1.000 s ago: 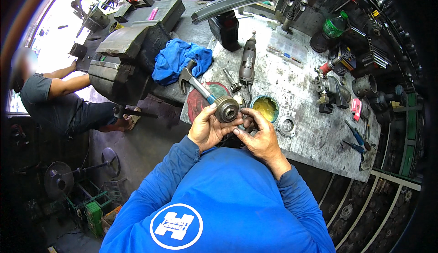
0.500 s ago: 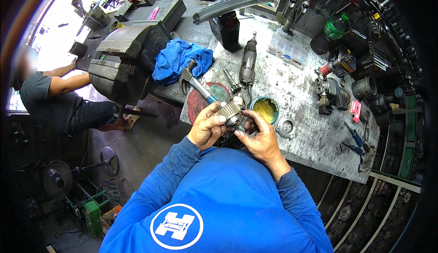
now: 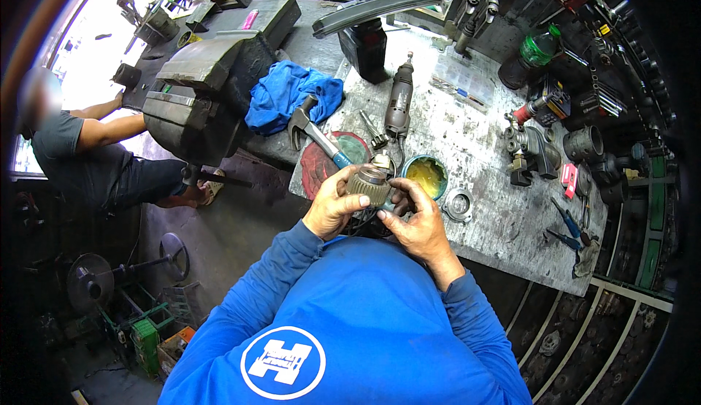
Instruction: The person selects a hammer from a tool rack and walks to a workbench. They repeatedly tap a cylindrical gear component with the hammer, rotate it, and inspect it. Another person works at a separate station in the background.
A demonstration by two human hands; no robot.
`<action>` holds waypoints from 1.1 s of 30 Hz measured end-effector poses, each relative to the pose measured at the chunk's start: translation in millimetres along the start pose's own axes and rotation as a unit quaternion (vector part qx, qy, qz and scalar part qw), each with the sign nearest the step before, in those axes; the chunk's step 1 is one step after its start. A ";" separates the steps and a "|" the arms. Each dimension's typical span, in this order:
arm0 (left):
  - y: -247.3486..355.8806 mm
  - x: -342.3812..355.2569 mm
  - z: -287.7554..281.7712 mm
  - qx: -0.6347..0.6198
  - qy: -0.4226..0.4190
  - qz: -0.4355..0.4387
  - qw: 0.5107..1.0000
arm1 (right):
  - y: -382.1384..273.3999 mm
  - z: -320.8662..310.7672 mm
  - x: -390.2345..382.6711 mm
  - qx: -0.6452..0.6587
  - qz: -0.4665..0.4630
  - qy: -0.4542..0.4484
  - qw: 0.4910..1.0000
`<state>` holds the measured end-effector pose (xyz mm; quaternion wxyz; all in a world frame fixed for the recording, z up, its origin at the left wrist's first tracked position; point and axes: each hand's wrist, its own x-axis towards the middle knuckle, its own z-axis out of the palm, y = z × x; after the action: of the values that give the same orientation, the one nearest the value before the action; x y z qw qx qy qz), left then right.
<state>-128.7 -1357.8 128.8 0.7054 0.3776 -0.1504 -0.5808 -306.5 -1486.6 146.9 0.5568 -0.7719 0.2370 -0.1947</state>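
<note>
Close to my body, over the bench's near edge, my left hand (image 3: 334,204) is closed round a ribbed metal gear part (image 3: 369,187) with a round collar facing up. My right hand (image 3: 420,222) is at the part's right side, thumb and fingers pinched near its lower edge; whatever sits between those fingertips is too hidden to name. Just beyond the left hand lies a claw hammer (image 3: 315,136) with a blue grip, over a round red lid (image 3: 321,170). An open tub of yellow grease (image 3: 425,176) stands beyond the right hand, with a metal ring (image 3: 458,204) beside it.
A large bench vise (image 3: 197,87) and a blue cloth (image 3: 292,95) are on the left. A die grinder (image 3: 399,98) and black jug (image 3: 364,51) lie farther back. Pump-like parts (image 3: 531,146) and pliers (image 3: 568,226) are on the right. Another person (image 3: 80,139) works beyond the vise.
The gear part has turned in my hands: its collar, which pointed down toward my right fingers, now faces up. My right hand has hardly moved.
</note>
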 end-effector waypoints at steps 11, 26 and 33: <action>2.7 -2.5 1.9 0.063 0.011 -0.004 0.998 | 3.0 0.3 -1.0 0.019 0.009 -0.017 1.000; 5.1 -5.1 2.9 0.058 -0.014 0.016 0.998 | 1.2 0.2 -1.4 0.011 0.015 -0.033 0.999; 4.3 -5.5 2.3 0.033 -0.016 0.017 0.999 | -0.3 1.4 -0.8 0.018 0.020 -0.030 0.999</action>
<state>-128.8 -1353.3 134.7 0.6998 0.3885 -0.1868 -0.5695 -306.3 -1485.0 146.8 0.5809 -0.7625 0.2324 -0.1647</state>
